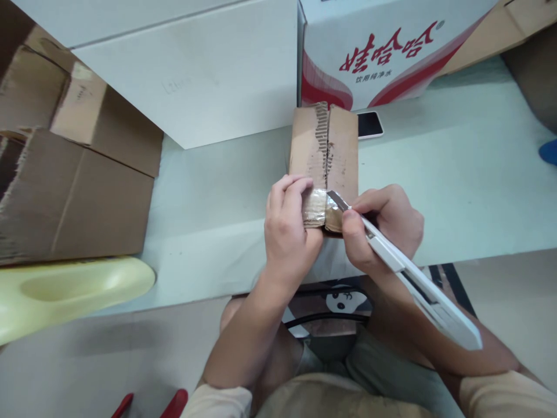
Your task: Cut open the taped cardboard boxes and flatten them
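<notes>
A small brown cardboard box (324, 148) lies on the pale table (456, 174), its top flaps torn along the middle seam and its near end wrapped in clear tape. My left hand (289, 229) is closed over the near left corner of the box, fingers pressed on the taped end. My right hand (383, 223) grips a white utility knife (413, 278). The knife's blade tip touches the tape at the seam, near the box's front edge.
A large white box (195, 75) and a white carton with red print (383, 52) stand behind. A phone (369, 123) lies beside the small box. Brown cartons (73, 191) fill the left, with a pale yellow plastic piece (69, 290) below them.
</notes>
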`<action>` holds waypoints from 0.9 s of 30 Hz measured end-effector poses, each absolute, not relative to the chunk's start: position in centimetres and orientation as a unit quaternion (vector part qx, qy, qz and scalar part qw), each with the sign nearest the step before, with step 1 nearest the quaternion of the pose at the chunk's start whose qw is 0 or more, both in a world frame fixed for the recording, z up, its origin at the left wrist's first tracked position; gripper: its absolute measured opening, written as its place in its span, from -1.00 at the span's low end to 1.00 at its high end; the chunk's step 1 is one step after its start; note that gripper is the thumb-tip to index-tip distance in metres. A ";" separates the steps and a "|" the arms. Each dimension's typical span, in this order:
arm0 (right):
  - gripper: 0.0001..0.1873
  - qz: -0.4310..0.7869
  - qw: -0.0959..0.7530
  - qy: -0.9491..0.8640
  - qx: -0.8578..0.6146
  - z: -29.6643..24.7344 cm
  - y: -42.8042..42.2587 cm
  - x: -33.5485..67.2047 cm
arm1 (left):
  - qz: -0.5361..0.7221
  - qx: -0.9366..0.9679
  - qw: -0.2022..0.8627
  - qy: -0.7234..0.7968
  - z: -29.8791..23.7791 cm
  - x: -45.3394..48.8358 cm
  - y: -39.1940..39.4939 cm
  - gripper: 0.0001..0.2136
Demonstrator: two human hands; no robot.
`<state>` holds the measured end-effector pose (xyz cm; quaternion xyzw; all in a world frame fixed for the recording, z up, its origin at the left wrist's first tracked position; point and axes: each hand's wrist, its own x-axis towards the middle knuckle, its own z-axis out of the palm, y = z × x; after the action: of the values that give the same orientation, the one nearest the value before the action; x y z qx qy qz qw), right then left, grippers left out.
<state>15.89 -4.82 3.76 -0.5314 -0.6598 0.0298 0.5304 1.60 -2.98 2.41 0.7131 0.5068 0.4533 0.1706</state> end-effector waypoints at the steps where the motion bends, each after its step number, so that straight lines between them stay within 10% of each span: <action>1: -0.85 0.031 0.528 -0.659 -0.535 3.8 -4.8 15.9 | 0.451 0.714 0.171 0.507 2.4 1.6 -3.0 -0.51; 27: -0.84 0.072 0.537 -0.654 -0.528 3.8 -4.9 15.5 | 0.444 0.716 0.172 0.510 2.5 1.5 -2.9 -0.52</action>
<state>15.45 -4.87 3.75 -0.5284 -0.6538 0.0716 0.5368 1.50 -2.94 2.52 0.7163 0.5097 0.4445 0.1719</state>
